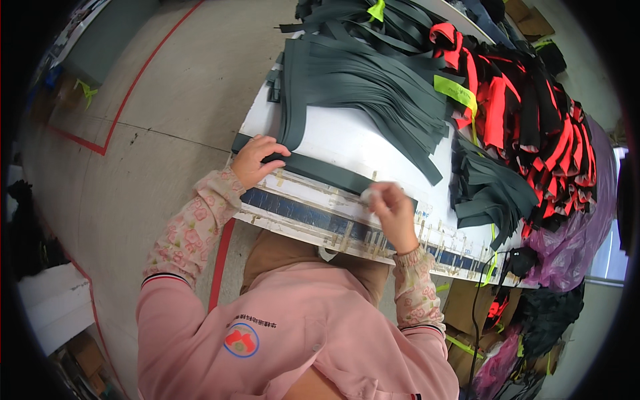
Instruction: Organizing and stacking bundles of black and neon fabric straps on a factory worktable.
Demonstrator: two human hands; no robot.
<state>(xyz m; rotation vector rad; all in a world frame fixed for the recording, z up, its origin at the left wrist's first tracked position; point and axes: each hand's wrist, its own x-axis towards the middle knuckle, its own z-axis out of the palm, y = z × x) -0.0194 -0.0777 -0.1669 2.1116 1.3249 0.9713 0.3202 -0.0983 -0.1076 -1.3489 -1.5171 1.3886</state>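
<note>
A dark grey-green fabric strip (pixel 327 173) lies lengthwise along the near part of the white table (pixel 347 137). Bent over the strip's left part, my left hand (pixel 257 160) holds it against the table, with the strip showing between thumb and fingers. My right hand (pixel 395 210) is closed in a pinch near the strip's right end, somewhat smeared by motion. From its fingertips pokes a small whitish piece (pixel 366 195), too blurred to name surely. Just beyond the strip, a thick fanned stack of similar strips (pixel 360 73) is spread out.
Taped marks and a dark blue band (pixel 300 208) run along the table's near edge. Another strip bundle (pixel 490 183) lies to the right, beside piled red-and-black pieces (pixel 513 107) and a purple plastic bag (pixel 567 247). A yellow-green tag (pixel 455 93) rests among them. Cardboard boxes (pixel 467 310) stand below.
</note>
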